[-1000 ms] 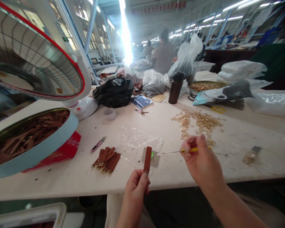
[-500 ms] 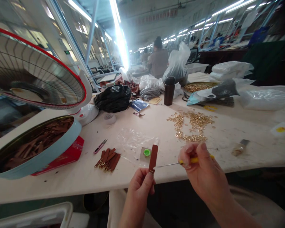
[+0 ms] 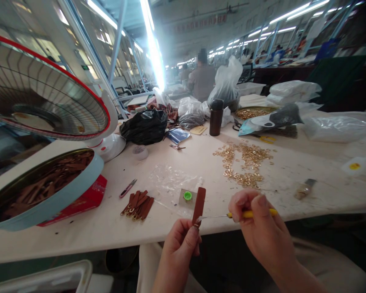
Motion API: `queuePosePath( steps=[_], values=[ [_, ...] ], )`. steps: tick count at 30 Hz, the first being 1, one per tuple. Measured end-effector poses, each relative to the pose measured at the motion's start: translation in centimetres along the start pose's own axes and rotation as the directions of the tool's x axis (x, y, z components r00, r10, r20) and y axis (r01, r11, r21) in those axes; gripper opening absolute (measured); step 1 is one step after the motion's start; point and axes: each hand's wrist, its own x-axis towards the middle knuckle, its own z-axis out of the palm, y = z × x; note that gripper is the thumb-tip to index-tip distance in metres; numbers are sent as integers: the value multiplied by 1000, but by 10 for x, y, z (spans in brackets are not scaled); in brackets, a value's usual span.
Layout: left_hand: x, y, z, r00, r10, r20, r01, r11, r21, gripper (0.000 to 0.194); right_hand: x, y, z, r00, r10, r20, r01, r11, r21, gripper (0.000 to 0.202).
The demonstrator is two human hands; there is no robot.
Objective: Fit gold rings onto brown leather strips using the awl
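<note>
Brown strap point(image 3: 200, 201), upright over the near edge of the pale table point(image 3: 286, 162)! Fan point(image 3: 45, 97) behind the blue tub point(image 3: 49, 209) on the left. Right hand point(image 3: 262, 228) grips the yellow-handled tool point(image 3: 250, 213), tip at the strap's lower end; left hand point(image 3: 181, 244) pinches that end. Green cap point(image 3: 187, 196) just beside, gold rings point(image 3: 248, 156) scattered beyond.

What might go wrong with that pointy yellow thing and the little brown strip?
The thin tip of the yellow-handled tool is right by the left hand, so a slip of the right hand might poke a finger. The tip might also scratch the brown strip. The green cup sits close beyond, so a bump might tip it.
</note>
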Motion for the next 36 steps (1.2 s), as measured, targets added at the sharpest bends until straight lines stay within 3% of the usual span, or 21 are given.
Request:
queuePosePath(
  steps=[5, 9, 12, 15, 17, 24, 30, 36],
  values=[
    [-2, 0, 3, 999, 1, -44, -2, 1000, -19, 29, 2, -15, -8, 995, -65, -77, 69, 997, 40, 34],
    [-2, -1, 4, 999, -6, -37, 5, 1000, -29, 28, -2, -17, -22, 989, -113, -98, 90, 974, -209, 31],
    [-3, -3, 6, 1000, -22, -12, 22, 998, -52, 27, -7, -6, -26, 993, 46, 109, 8, 893, -450, 26],
    [-4, -5, 10, 999, -39, 14, 40, 997, -72, 29, -12, 8, -20, 896, 270, 353, -83, 882, -465, 31],
    [-5, -6, 13, 999, -46, 27, 48, 995, -83, 30, -15, 14, -13, 848, 323, 421, -132, 897, -422, 35],
    [-5, -8, 18, 999, -37, 24, 38, 998, -46, 29, -19, 21, -7, 844, 383, 375, -274, 910, -312, 34],
    [-7, -6, 19, 999, -24, 25, 23, 999, 39, 27, -19, 18, -13, 814, 408, 413, -281, 900, -335, 19],
    [-10, -5, 16, 996, -17, 92, 6, 993, 119, 26, -23, 17, -9, 845, 407, 347, -302, 898, -320, 11]
  ],
)
